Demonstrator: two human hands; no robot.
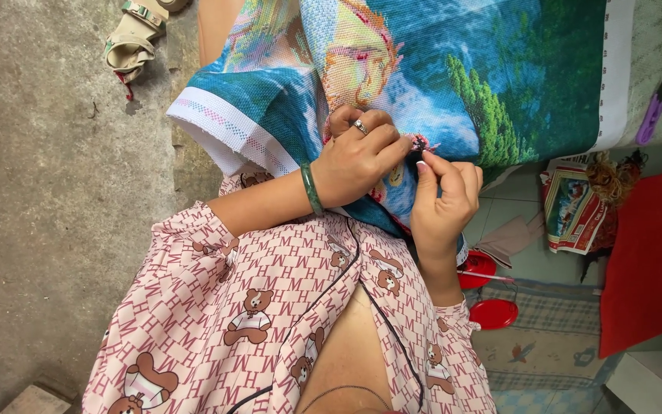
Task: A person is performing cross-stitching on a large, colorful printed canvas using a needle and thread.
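Both hands, left and right, pinch a colourful cross-stitch canvas at one dark stitched spot.

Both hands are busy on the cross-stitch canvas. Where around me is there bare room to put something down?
Widest free patch: the grey concrete floor beside the pink sleeve, below the sandal. A smaller one: pale tiles between the folded pattern sheet and the red tub. Crowded where the left hand and right hand pinch the canvas.

Left of the hands lies rough grey concrete floor, with a beige strapped sandal on it. Right of them, pale green floor tiles meet a faded checked woven mat in soft daylight.
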